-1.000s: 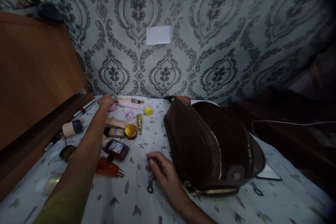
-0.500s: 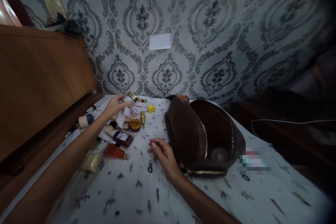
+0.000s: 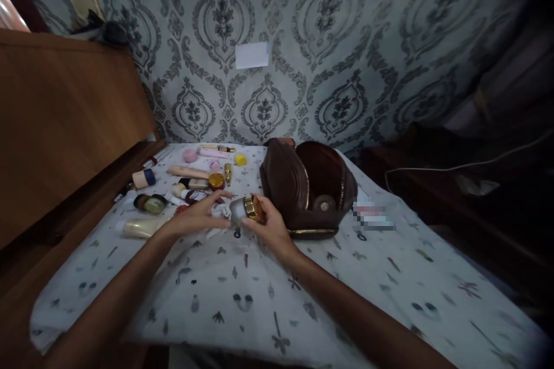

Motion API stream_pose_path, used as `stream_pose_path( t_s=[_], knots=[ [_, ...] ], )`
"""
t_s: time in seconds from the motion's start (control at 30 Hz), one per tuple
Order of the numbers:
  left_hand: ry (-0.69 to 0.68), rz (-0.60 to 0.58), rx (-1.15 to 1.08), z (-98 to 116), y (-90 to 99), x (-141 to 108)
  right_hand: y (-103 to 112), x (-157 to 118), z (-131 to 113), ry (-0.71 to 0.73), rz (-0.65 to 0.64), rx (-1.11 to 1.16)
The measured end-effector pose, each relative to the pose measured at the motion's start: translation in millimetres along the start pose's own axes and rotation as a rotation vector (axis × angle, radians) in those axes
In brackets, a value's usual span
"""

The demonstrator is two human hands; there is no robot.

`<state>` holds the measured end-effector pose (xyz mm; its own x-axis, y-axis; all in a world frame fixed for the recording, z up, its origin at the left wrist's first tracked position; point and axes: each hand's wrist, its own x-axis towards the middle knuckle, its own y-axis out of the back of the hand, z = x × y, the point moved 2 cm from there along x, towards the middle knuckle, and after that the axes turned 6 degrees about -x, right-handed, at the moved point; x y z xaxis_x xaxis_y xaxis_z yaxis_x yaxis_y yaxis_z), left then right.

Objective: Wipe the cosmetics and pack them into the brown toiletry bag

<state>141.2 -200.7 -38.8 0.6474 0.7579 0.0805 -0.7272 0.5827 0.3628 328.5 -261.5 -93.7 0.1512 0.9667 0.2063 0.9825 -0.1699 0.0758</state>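
Observation:
My right hand (image 3: pixel 276 230) grips a perfume-like glass bottle (image 3: pixel 239 211) with a shiny gold cap, holding it tilted above the bed sheet. Close to its pale end, my left hand (image 3: pixel 199 214) has its thumb and fingers around a thin, crumpled white item (image 3: pixel 221 213), whose kind I cannot make out. A brown leather bag (image 3: pixel 281 184) stands just beyond my right hand, its zipped top gaping. Behind my left hand lie a dark red bottle (image 3: pixel 193 195), an amber round jar (image 3: pixel 216 180) and a gold tube (image 3: pixel 228 172).
More cosmetics lie at the left, among them a cream tube (image 3: pixel 141 228), a green-tinted container (image 3: pixel 154 203) and a blue-capped bottle (image 3: pixel 143 177). A yellow round item (image 3: pixel 240 159) sits farther back. A wooden headboard (image 3: pixel 69 109) borders the left, and a patterned wall (image 3: pixel 298 98) rises behind.
The gold-capped bottle has come from the far left toward the middle and passed from my left hand into my right. Both hands are now close together; the view has shifted.

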Motion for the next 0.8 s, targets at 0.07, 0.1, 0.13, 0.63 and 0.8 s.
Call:
stream_pose_path(
  t_s=[0.07, 0.1, 0.13, 0.63, 0.8],
  knots=[
    [0.037, 0.067, -0.120, -1, 6.1, -2, 0, -5, 3, 0.043, 0.032, -0.134],
    [0.036, 0.142, -0.165, 0, 6.6, -4, -2, -6, 4, 0.053, 0.039, -0.192],
    [0.012, 0.236, -0.190, 1, 5.2, -5, -3, -8, 6, 0.060, 0.038, -0.243],
    [-0.333, 0.144, 0.066, -11, -69.0, -18, -4, -12, 12, 0.220, 0.003, -0.381],
    [-0.146, 0.201, -0.097, -12, -63.6, -13, -3, -14, 12, 0.159, -0.042, -0.414]
  ],
)
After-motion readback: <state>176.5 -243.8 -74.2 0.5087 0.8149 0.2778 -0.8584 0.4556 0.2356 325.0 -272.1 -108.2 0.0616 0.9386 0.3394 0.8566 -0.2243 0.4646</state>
